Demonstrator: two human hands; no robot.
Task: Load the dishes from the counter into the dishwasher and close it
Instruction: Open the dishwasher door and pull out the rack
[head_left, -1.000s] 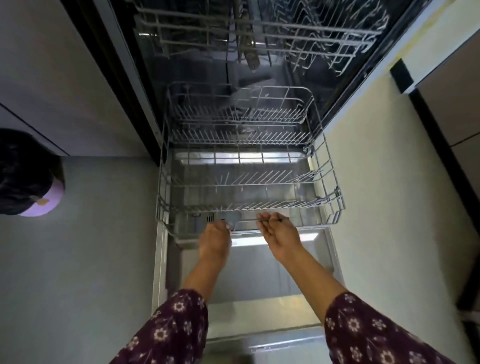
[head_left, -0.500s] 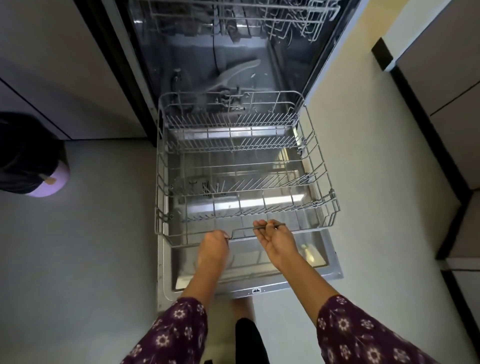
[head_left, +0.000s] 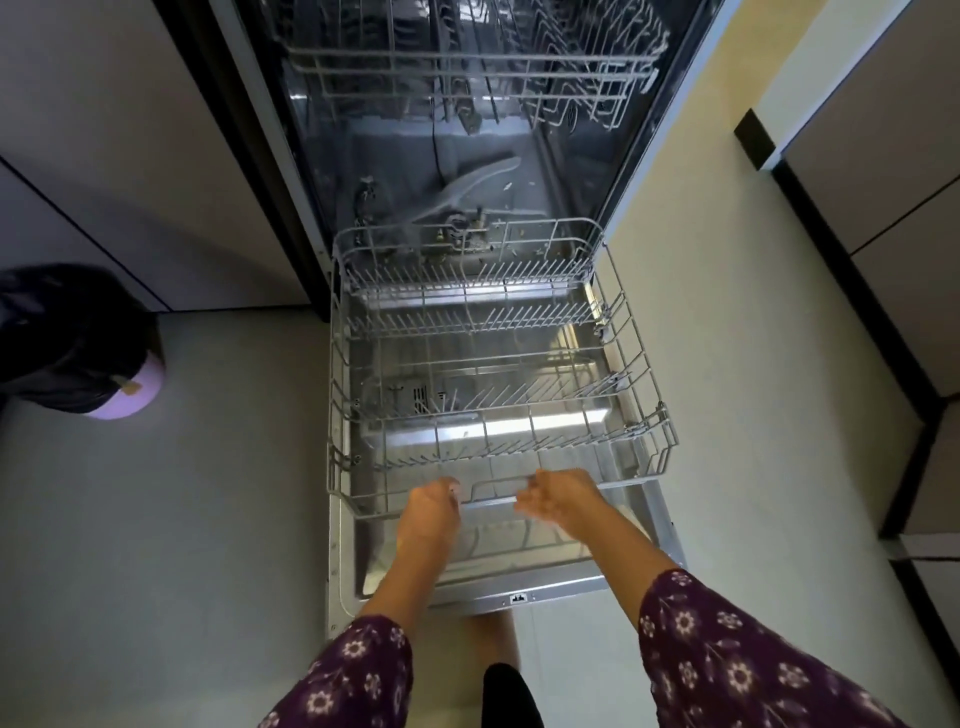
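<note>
Dishwasher (head_left: 467, 171): door (head_left: 519, 582) lying open flat; grey wire lower rack (head_left: 493, 395), empty, being held extended over it.

The lower rack (head_left: 498, 395) is thin wire with a pale grey coating, smooth and faintly shiny. Under it the open door (head_left: 519, 582) shows a brushed steel lining that throws back bright streaks of light. The tub (head_left: 363, 156) walls are glossy metal, dark and mirror-like, and the upper rack (head_left: 467, 67) is the same coated wire. The spray arm (head_left: 467, 184) looks like matt grey plastic. The floor (head_left: 156, 519) is smooth, pale and matt. The sleeves (head_left: 727, 654) are soft printed cloth, purple with flowers.
</note>
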